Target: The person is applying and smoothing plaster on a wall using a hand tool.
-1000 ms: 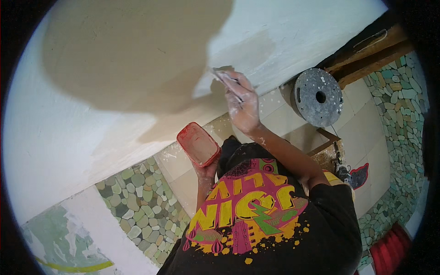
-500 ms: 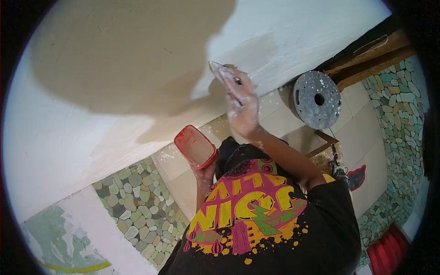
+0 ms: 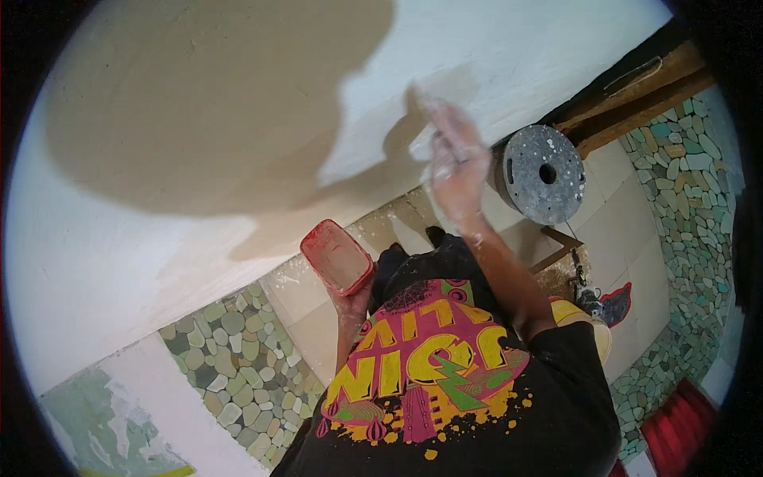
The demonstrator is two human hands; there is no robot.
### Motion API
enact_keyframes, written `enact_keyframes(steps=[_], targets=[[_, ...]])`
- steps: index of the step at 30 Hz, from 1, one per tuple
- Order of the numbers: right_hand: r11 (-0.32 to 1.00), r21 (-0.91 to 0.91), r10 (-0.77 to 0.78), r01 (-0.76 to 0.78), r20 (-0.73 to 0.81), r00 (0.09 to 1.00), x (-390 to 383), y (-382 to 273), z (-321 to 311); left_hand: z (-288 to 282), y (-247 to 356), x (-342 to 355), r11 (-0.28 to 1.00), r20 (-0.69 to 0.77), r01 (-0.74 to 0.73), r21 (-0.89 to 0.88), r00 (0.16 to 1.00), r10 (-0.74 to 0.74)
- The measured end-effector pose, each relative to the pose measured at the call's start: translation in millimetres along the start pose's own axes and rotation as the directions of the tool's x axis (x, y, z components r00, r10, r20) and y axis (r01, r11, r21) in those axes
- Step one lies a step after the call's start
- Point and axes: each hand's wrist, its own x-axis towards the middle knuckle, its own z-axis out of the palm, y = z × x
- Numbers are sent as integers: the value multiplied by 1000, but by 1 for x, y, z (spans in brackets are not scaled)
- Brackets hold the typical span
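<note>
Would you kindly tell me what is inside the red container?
Inside the red container, held in the left hand, a pale beige layer, apparently paste, shows. The bottom beneath it is covered and cannot be seen.

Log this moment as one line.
left hand: holding red tub; right hand: near wall, grip blurred; grey disc: right of right hand

A round grey drum-like object with white specks and a dark central hole (image 3: 565, 184) stands on beige square floor tiles (image 3: 629, 213), near brown wooden beams (image 3: 645, 94) at the upper right. A dark grey leaf-shaped patch edged in red (image 3: 615, 305) shows on the tiles, just beside a partly hidden pale-yellow rounded container (image 3: 600, 335). Green-grey flat-stone paving (image 3: 691, 195) curves along the right, above ribbed red material (image 3: 678, 425) at the lower right.
</note>
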Motion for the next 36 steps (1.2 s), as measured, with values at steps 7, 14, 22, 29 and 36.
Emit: enact_keyframes(steps=[7, 14, 22, 29, 36], targets=[[999, -8, -43, 45, 169, 985, 1, 1, -9, 7, 9, 4, 999, 120, 30, 38, 992, -34], [993, 121, -18, 18, -2, 1000, 17, -8, -1, 3, 9, -5, 1000, 3, -15, -17, 1000, 15], [936, -220, -116, 273, 540, 833, -58, 22, 22, -4, 12, -3, 999, 8, 22, 48, 1000, -23], [993, -117, 28, -4, 204, 978, -45, 74, -38, -13, 30, -26, 998, -16, -31, 51, 999, 31], [953, -297, -53, 56, 17, 998, -49, 160, -43, -19, 66, -43, 992, -21, -18, 126, 1000, 21]])
